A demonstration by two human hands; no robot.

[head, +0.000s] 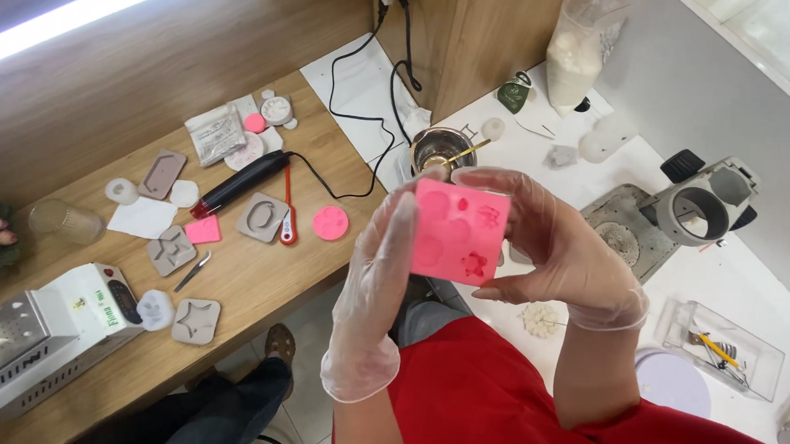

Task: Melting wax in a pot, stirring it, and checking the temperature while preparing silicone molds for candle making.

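Both gloved hands hold a pink silicone mould (459, 231) upright above the lap, near the wooden table's (254, 282) right edge. The left hand (374, 289) presses flat, fingers together, against its left side; the right hand (563, 246) pinches its right edge.
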